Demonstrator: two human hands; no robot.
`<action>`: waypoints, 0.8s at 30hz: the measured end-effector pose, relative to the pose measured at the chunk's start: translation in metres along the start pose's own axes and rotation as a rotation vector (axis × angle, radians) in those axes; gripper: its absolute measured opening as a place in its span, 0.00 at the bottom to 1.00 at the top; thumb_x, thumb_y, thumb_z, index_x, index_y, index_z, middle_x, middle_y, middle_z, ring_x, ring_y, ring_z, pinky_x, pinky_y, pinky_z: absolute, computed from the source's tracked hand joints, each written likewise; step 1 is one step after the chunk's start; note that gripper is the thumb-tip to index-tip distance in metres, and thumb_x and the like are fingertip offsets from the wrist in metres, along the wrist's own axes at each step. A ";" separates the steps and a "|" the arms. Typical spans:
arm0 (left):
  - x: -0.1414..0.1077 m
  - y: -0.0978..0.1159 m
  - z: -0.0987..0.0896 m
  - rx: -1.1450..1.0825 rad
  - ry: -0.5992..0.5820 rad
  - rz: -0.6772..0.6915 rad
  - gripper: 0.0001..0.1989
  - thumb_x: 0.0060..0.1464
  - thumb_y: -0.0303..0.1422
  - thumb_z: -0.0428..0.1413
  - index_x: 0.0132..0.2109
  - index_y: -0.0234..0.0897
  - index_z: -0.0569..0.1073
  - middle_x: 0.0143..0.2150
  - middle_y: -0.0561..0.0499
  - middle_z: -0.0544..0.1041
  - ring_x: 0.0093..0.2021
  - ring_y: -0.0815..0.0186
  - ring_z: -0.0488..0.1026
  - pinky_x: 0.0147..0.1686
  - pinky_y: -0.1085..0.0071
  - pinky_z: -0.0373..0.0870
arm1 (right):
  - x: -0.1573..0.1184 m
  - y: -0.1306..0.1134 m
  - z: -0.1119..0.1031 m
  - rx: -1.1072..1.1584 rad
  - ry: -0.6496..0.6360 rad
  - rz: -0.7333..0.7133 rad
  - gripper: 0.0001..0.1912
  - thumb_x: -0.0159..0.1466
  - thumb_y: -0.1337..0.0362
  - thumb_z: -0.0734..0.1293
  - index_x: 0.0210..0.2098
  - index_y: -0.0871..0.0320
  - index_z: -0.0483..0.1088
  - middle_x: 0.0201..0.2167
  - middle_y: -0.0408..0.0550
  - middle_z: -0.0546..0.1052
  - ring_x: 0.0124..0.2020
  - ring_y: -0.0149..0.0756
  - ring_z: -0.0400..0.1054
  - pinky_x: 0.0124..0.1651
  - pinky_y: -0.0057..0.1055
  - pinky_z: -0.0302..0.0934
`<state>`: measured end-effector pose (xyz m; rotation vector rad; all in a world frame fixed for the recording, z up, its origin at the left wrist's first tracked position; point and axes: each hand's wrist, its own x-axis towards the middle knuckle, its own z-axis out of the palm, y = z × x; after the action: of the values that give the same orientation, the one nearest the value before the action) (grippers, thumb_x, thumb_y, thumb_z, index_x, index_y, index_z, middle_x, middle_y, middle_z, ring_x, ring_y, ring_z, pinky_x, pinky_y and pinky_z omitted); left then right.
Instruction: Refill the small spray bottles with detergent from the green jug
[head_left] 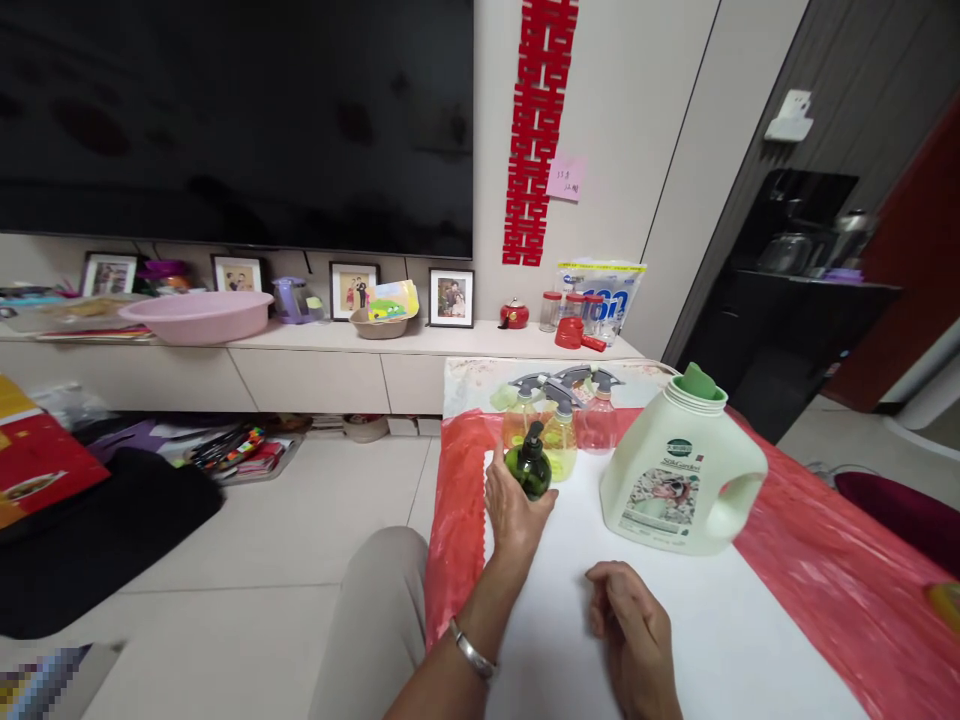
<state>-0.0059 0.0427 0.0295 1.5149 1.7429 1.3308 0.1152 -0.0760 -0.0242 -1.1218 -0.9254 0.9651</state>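
Note:
My left hand [516, 508] is wrapped round a small dark green pump bottle [530, 472] with a black pump top, near the left side of the white sheet [566, 600]. Behind that bottle stand clear spray bottles with grey trigger heads, among them a yellowish one [561, 445] and a pink one [598, 425]. To the right is a large pale green jug [675, 470] with a handle and a green piece in its mouth. My right hand [634, 630] rests low over the sheet, fingers curled in, touching neither the jug nor the bottles; its palm side is hidden.
A red plastic cover [825, 560] lies under the sheet. The long cabinet [315, 375] behind holds a pink basin [206, 315], photo frames and red-lidded jars [574, 305]. My leg [379, 610] is left of the table; a black bag-like item [135, 540] lies further left.

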 end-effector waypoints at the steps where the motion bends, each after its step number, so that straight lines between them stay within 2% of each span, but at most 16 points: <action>1: 0.000 -0.004 0.002 -0.011 0.005 0.030 0.49 0.42 0.27 0.67 0.67 0.37 0.50 0.64 0.35 0.67 0.68 0.47 0.63 0.64 0.51 0.62 | 0.000 0.001 -0.001 -0.006 -0.013 -0.018 0.25 0.64 0.42 0.66 0.36 0.62 0.74 0.21 0.45 0.64 0.22 0.29 0.59 0.26 0.26 0.54; 5: -0.003 -0.010 0.002 0.003 0.037 0.092 0.44 0.42 0.29 0.66 0.65 0.37 0.57 0.63 0.37 0.69 0.66 0.47 0.66 0.64 0.51 0.62 | -0.001 -0.001 0.000 -0.052 -0.034 -0.061 0.23 0.64 0.45 0.68 0.40 0.61 0.75 0.25 0.48 0.69 0.27 0.32 0.65 0.31 0.28 0.61; 8: -0.017 -0.006 -0.001 -0.002 0.001 0.153 0.44 0.41 0.31 0.66 0.64 0.39 0.58 0.62 0.39 0.70 0.65 0.47 0.67 0.64 0.49 0.63 | -0.002 -0.012 0.004 -0.166 0.056 -0.111 0.22 0.61 0.46 0.71 0.42 0.60 0.75 0.37 0.53 0.75 0.34 0.37 0.70 0.38 0.31 0.68; 11: -0.033 -0.002 -0.002 -0.057 -0.175 0.262 0.43 0.39 0.32 0.65 0.63 0.40 0.59 0.60 0.40 0.72 0.62 0.48 0.69 0.61 0.50 0.65 | 0.006 -0.032 0.008 -0.306 0.208 -0.237 0.23 0.59 0.48 0.72 0.46 0.59 0.75 0.48 0.55 0.75 0.46 0.41 0.71 0.45 0.33 0.69; 14: -0.043 0.001 -0.001 -0.085 -0.344 0.317 0.41 0.41 0.35 0.65 0.62 0.40 0.60 0.57 0.40 0.74 0.59 0.47 0.72 0.59 0.48 0.67 | 0.024 -0.054 0.009 -0.470 0.242 -0.331 0.28 0.59 0.46 0.72 0.52 0.57 0.74 0.53 0.55 0.73 0.49 0.42 0.69 0.45 0.35 0.69; 17: -0.044 0.002 0.000 -0.084 -0.410 0.314 0.39 0.42 0.36 0.64 0.61 0.41 0.60 0.56 0.40 0.74 0.57 0.46 0.73 0.57 0.47 0.68 | 0.044 -0.066 0.013 -0.612 0.225 -0.375 0.27 0.59 0.46 0.71 0.51 0.57 0.74 0.51 0.54 0.73 0.46 0.41 0.69 0.46 0.37 0.69; 21: -0.043 0.003 -0.001 -0.066 -0.338 0.280 0.31 0.49 0.36 0.60 0.59 0.40 0.61 0.55 0.39 0.75 0.56 0.48 0.74 0.55 0.49 0.67 | 0.061 -0.065 0.026 -0.684 0.193 -0.411 0.22 0.59 0.46 0.71 0.42 0.57 0.75 0.42 0.52 0.74 0.43 0.40 0.69 0.45 0.36 0.66; 24: -0.043 0.003 -0.001 -0.044 -0.296 0.260 0.27 0.53 0.36 0.58 0.58 0.40 0.61 0.54 0.39 0.75 0.56 0.48 0.74 0.54 0.50 0.67 | 0.067 -0.063 0.034 -0.698 0.200 -0.406 0.23 0.58 0.46 0.72 0.41 0.58 0.74 0.40 0.52 0.73 0.42 0.39 0.69 0.44 0.36 0.64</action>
<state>0.0064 0.0023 0.0224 1.8547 1.3618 1.1800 0.1132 -0.0127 0.0502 -1.4934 -1.3049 0.1781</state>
